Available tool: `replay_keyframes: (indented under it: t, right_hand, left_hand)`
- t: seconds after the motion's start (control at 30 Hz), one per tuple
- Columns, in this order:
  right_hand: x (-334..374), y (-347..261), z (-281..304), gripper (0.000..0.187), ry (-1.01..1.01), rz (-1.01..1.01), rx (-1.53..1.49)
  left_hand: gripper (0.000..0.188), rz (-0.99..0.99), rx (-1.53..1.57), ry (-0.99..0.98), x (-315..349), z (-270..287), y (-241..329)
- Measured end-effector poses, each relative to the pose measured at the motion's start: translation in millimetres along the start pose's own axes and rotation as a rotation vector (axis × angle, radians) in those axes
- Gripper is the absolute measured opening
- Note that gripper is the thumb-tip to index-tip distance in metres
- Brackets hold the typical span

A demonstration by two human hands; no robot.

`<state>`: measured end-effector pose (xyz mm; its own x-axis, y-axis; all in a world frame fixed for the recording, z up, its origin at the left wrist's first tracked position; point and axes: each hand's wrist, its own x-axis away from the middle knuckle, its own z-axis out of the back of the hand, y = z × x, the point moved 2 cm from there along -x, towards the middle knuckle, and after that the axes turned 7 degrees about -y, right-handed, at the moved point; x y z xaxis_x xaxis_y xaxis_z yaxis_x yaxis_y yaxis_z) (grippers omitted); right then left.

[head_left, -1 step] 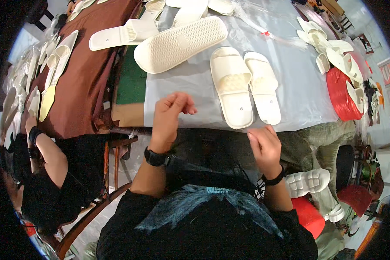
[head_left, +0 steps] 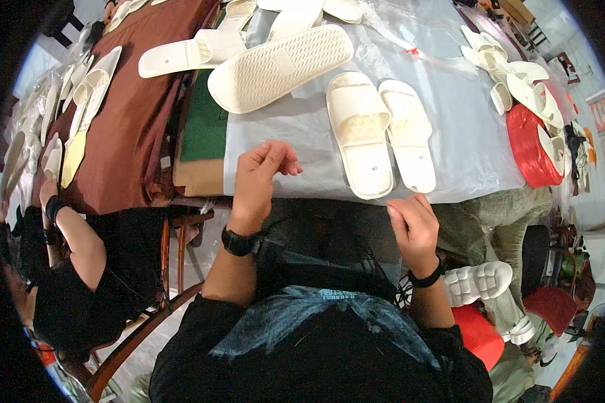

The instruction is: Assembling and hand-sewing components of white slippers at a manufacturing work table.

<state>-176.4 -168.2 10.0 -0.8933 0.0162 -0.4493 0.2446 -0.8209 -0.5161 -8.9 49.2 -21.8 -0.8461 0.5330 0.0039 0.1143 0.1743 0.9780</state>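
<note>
Two cream slide slippers, the left slipper (head_left: pixel 370 151) and the right slipper (head_left: pixel 413 144), lie side by side, soles down, on a plastic-covered table (head_left: pixel 464 154). My right hand (head_left: pixel 415 228) is just below their heel ends, near the table's front edge. Its fingers are curled in, and no object shows in them. My left hand (head_left: pixel 262 185) hovers at the front edge, left of the pair, its fingers loosely closed with nothing visible inside. Beyond it, a larger-looking slipper (head_left: pixel 282 70) shows its patterned sole. Another slipper (head_left: pixel 188 54) lies behind that at the left.
A brown-covered table (head_left: pixel 141 121) with more slippers stands at the left, where another person's hand (head_left: pixel 49 191) touches a slipper. Slippers and a red shiny roll (head_left: pixel 531 144) are at the right. A wooden chair (head_left: pixel 175 269) stands beside me at the left.
My left hand has shifted very slightly left, and my right hand very slightly right. The slippers lie as before.
</note>
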Motion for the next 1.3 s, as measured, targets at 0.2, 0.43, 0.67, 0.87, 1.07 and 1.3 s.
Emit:
replay_keyframes:
  t: [0.2,0.43,0.67,0.87,1.07,1.3]
  right_hand:
    - [3.5,-1.6,6.0,0.01,-0.076,0.066,0.002]
    - [0.7,-11.4,13.4,0.013,-0.071,0.167,-0.005]
    - [5.8,-12.3,25.2,0.013,0.018,0.148,0.023]
    - [7.1,-14.3,49.7,0.015,0.114,0.166,0.133]
    - [3.0,-7.8,56.8,0.016,0.108,0.154,0.154]
    - [3.9,12.2,34.5,0.014,0.08,0.124,0.053]
  left_hand:
    - [0.027,0.031,-0.125,-0.093,-7.0,-6.0,-2.0]
    - [0.021,0.049,-0.475,-0.137,-24.3,-43.9,8.4]
    - [0.016,-0.094,-0.681,-0.167,-30.8,-56.6,10.8]
    - [0.016,-0.126,-0.659,-0.1,-27.0,-45.0,5.8]
    - [0.016,-0.085,-0.601,-0.075,-21.9,-32.2,0.4]
    - [0.016,-0.06,-0.539,-0.072,-16.6,-30.0,-6.5]
